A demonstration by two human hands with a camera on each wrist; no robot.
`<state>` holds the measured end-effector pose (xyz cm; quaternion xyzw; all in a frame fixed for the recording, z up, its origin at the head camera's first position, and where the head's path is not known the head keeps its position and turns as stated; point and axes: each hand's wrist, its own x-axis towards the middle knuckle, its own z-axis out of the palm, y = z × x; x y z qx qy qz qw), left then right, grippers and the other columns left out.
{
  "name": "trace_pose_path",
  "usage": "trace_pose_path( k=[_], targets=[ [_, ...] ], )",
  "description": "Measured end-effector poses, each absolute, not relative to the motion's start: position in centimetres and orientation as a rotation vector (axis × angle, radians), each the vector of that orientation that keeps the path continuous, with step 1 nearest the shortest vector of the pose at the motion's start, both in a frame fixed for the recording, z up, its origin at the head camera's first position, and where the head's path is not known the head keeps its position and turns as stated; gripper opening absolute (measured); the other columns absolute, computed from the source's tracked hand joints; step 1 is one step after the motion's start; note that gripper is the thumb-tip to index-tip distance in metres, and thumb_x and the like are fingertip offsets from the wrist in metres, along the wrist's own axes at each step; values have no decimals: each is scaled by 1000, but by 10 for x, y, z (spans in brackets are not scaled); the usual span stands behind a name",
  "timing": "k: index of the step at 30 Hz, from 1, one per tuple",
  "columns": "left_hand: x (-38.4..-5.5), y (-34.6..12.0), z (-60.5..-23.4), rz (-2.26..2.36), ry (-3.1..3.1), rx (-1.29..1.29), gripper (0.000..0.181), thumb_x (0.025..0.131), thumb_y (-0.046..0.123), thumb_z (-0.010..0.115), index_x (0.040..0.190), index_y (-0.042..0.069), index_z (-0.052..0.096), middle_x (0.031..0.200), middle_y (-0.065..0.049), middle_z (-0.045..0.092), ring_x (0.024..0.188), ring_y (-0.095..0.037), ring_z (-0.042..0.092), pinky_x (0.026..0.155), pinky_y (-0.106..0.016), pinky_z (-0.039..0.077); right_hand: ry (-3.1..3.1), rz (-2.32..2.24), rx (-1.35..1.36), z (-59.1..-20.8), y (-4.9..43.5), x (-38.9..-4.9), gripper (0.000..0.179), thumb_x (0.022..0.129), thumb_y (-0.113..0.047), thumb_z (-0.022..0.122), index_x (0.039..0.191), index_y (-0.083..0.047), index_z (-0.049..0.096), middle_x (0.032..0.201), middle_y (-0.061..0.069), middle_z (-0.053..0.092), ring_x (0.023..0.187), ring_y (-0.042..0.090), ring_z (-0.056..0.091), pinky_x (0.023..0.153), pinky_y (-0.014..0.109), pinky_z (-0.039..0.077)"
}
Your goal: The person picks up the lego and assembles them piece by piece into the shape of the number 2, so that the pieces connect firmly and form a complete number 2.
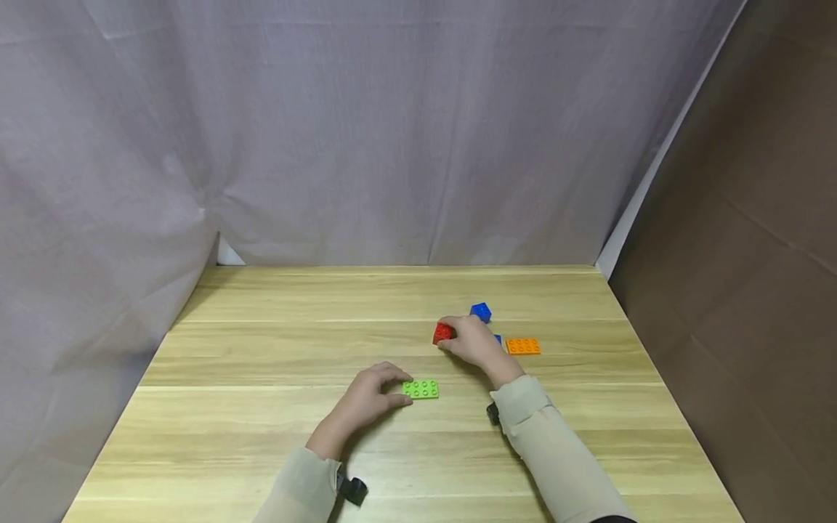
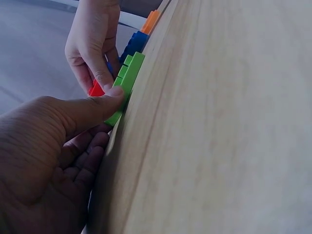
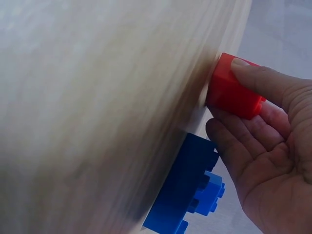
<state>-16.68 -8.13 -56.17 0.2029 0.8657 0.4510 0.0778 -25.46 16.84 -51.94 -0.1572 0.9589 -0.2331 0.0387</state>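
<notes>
So, my left hand [image 1: 366, 396] pinches a flat lime-green plastic brick [image 1: 421, 390]; beyond it, my right hand [image 1: 475, 341] pinches a boxy red plastic brick [image 1: 442, 334], largely hiding a studded blue brick [image 3: 180, 183] from the head view.

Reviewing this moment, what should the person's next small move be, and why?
Probably to bring the red block toward the green block. The right hand already grips the red one between thumb and fingers, while the left hand holds the green one by its end on the table, with studs facing up and bare.
</notes>
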Motion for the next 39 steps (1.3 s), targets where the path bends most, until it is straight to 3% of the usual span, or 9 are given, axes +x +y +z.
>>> trace_pose_path(
  k=[11, 19, 27, 35, 39],
  targets=[
    [-168, -80, -563, 1350, 2600, 611, 34, 84, 27, 83, 116, 24, 74, 116, 13, 66, 115, -15, 60, 106, -44, 45, 2927, -737, -504, -518, 171, -252, 47, 91, -24, 76, 133, -6, 64, 117, 11, 71, 95, 21, 64, 87, 41, 55],
    [-167, -79, -562, 1341, 2608, 614, 34, 84, 27, 83, 116, 23, 74, 117, 11, 66, 116, -16, 60, 106, -45, 45, 2917, -776, -510, -513, 172, -247, 50, 92, -25, 76, 137, -7, 62, 125, 13, 68, 103, 22, 65, 89, 43, 55],
    [-168, -79, -563, 1326, 2618, 615, 34, 84, 26, 83, 116, 23, 74, 116, 12, 66, 115, -14, 60, 106, -42, 45, 2887, -818, -543, -503, 165, -237, 52, 93, -28, 75, 139, -8, 61, 129, 12, 67, 93, 19, 61, 84, 37, 54],
    [-169, -79, -563, 1323, 2629, 637, 34, 83, 27, 83, 116, 23, 74, 116, 12, 67, 114, -15, 60, 106, -43, 45, 2845, -854, -593, -497, 162, -224, 51, 93, -27, 75, 138, -9, 62, 136, 10, 63, 117, 22, 61, 101, 45, 51],
    [-169, -79, -563, 1324, 2628, 631, 33, 84, 28, 83, 116, 23, 74, 116, 12, 67, 115, -15, 60, 106, -43, 45, 2837, -855, -619, -496, 162, -218, 49, 93, -26, 75, 137, -10, 63, 135, 9, 64, 122, 22, 59, 104, 45, 49]
  ],
)
